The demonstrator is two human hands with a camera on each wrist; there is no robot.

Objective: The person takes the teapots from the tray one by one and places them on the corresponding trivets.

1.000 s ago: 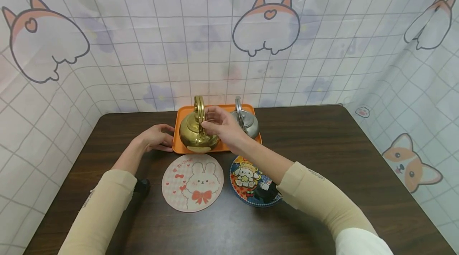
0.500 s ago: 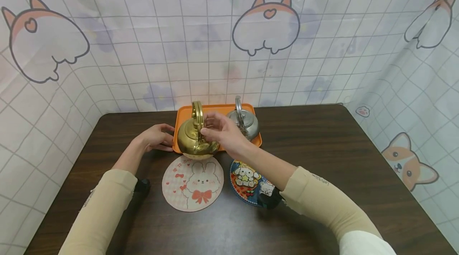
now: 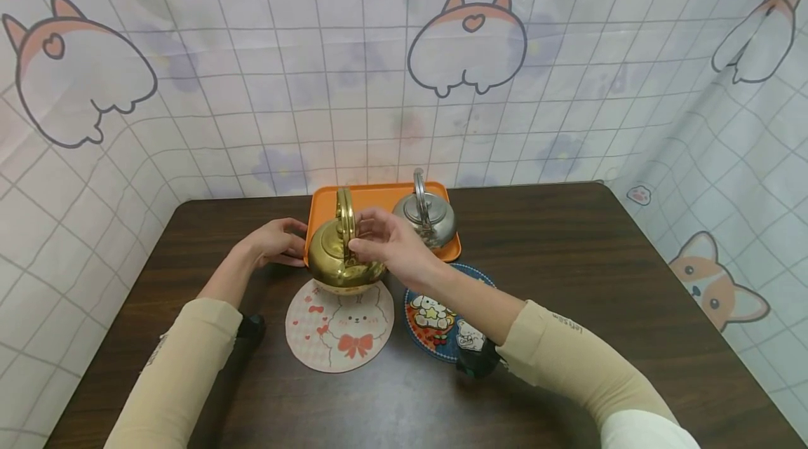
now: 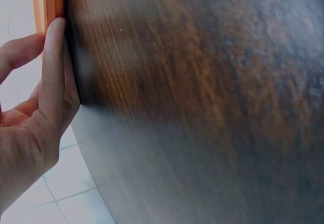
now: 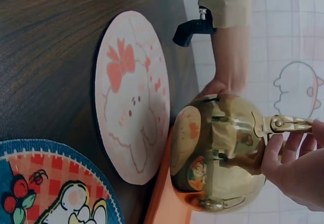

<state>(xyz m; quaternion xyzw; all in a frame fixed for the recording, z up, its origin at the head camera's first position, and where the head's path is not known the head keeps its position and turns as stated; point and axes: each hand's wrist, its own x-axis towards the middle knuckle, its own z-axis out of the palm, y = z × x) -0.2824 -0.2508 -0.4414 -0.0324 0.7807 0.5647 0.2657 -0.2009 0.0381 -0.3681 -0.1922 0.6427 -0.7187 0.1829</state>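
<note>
My right hand [image 3: 391, 242] grips the upright handle of a shiny gold kettle [image 3: 339, 271]. The kettle hangs over the front edge of an orange tray [image 3: 377, 192], its bottom overlapping the far part of a round pink bunny mat [image 3: 337, 344] in the head view. The mat is mirrored in the underside of the kettle in the right wrist view. At the tray's left end, my left hand [image 3: 276, 241] holds the rim; in the left wrist view two fingertips meet the orange edge [image 4: 51, 1]. A silver kettle [image 3: 440, 222] stands on the tray's right side.
A round blue cartoon mat [image 3: 437, 335] lies right of the pink one, partly under my right forearm. All of it rests on a dark wooden table [image 3: 568, 252]. A patterned wall sheet [image 3: 353, 112] rises behind the tray.
My right hand has drawn the gold kettle toward me and slightly left, from over the tray to the pink mat's far edge. My left hand stays at the tray.
</note>
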